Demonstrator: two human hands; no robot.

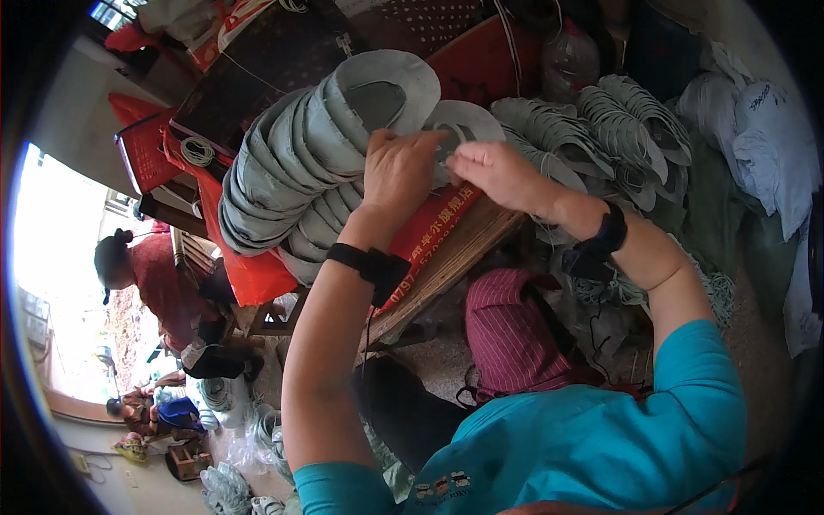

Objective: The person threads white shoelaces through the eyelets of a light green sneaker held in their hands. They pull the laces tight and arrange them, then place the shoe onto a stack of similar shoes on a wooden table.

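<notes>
A tall slanted stack of nested grey-green cloth pieces, shaped like wide-brimmed hats (296,137), lies on a wooden bench. Beside its near end, a similar brimmed piece (485,120) tops a second row. My left hand (399,172) is closed at this piece's left side, its fingertips curled over and hiding what they grip. My right hand (498,176) pinches close by at the piece's lower edge; whatever is between its fingertips is too small to tell. A thin pale loop (461,130) shows inside the brim, just above the fingers. Both wrists wear black bands.
Red printed cloth (429,236) covers part of the wooden bench (455,266). More nested grey-green stacks (622,129) lie to the right, near white sacks (777,146). Bundled cord (717,296) lies below them. A person in red (163,283) sits at the left; another person sits farther down.
</notes>
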